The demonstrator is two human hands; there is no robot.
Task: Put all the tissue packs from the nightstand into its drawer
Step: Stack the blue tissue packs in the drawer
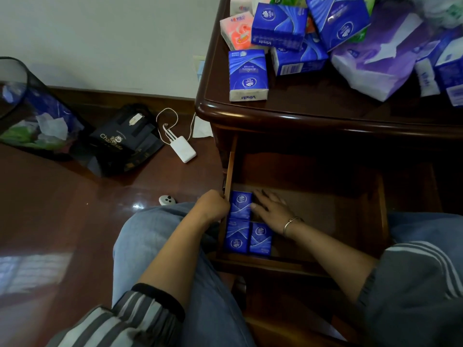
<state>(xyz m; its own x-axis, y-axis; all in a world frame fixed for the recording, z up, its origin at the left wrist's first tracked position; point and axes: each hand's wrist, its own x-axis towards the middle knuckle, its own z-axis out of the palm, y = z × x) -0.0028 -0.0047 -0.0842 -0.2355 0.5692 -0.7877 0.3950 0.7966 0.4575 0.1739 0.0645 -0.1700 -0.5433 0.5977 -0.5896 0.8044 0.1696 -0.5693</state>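
Three small blue tissue packs (pixel 241 205) lay flat in the front left corner of the open drawer (pixel 355 221), two side by side at the front and one behind them against the left wall. The right hand (pixel 270 209) rested palm down just beside that rear pack, its fingers (pixel 263 196) spread and loose, grasping nothing that could be seen. The left hand (pixel 213 206) sat at the drawer's left wall, fingers curled over its edge; whether they also touched the pack could not be told. A thin bracelet (pixel 290 225) circled the right wrist. Above, the nightstand (pixel 275 113) tabletop carried many more packs: a blue one (pixel 248 75) standing near the front edge, a pink one (pixel 236 31) behind it, further blue ones and a large purple pack (pixel 380 58) piled to the right. On the floor to the left lay a white power bank (pixel 183 149), a black bag (pixel 122 141) and a mesh bin (pixel 27 106)
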